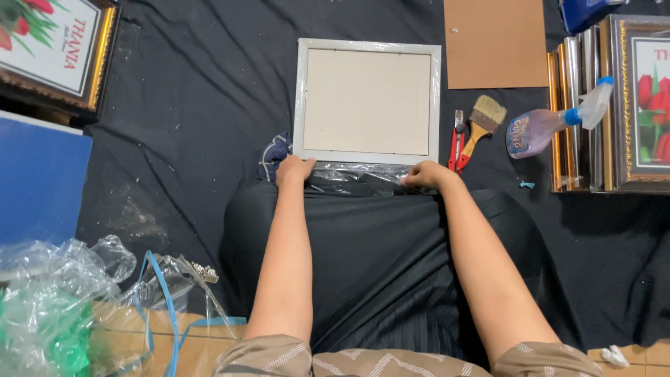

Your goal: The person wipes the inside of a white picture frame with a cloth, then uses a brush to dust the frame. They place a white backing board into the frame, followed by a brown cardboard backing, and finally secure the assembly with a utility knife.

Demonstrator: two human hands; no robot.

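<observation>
A white picture frame (367, 45) lies face down on black cloth, partly in clear plastic wrap (352, 174). My left hand (293, 169) rests at the frame's near left corner, fingers closed on the edge of the wrap. At the near right corner, my right hand (426, 174) pinches the same plastic. Both forearms reach out over my lap, which is covered in black fabric.
Red pliers (457, 143), a paintbrush (483, 120) and a spray bottle (551, 126) lie right of the frame. A brown backing board (495, 42) sits beyond them. Gold-framed prints stand stacked at far right (628, 105) and top left (56, 49). Crumpled plastic (56, 293) piles at lower left.
</observation>
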